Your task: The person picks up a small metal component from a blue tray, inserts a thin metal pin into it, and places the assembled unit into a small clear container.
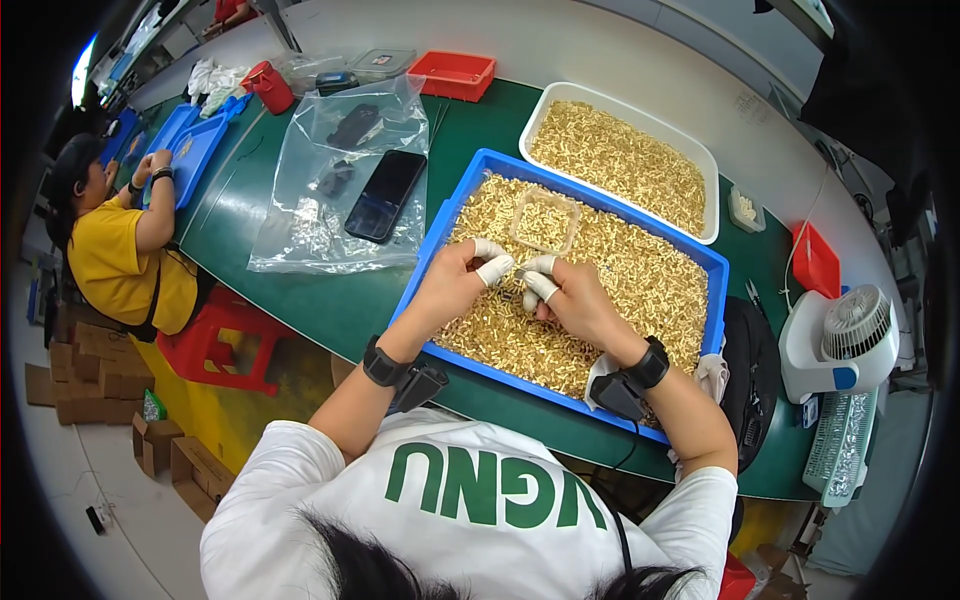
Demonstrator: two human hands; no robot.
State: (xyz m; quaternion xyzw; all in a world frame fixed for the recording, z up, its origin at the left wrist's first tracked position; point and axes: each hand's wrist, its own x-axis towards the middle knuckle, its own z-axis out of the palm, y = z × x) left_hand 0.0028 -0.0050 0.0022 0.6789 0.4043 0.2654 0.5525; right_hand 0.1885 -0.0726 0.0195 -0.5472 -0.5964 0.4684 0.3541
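Note:
My left hand (459, 285) and my right hand (577, 298) meet over a blue tray (480, 165) filled with small gold-coloured metal pieces (625, 285). White finger cots cover the thumb and fingertip of each hand. Both hands are closed in a pinch, their tips close together; what lies between them is too small to make out. Just beyond my fingers, a small clear plastic box (545, 222) rests on the gold pieces, with more of them showing inside.
Behind stands a white tub (712, 190) of similar pieces. Left of the tray, a black phone (385, 197) lies on a clear plastic bag (290, 235). A white fan (845, 340) and a black bag (748, 375) stand right. A co-worker in yellow (125, 260) sits far left.

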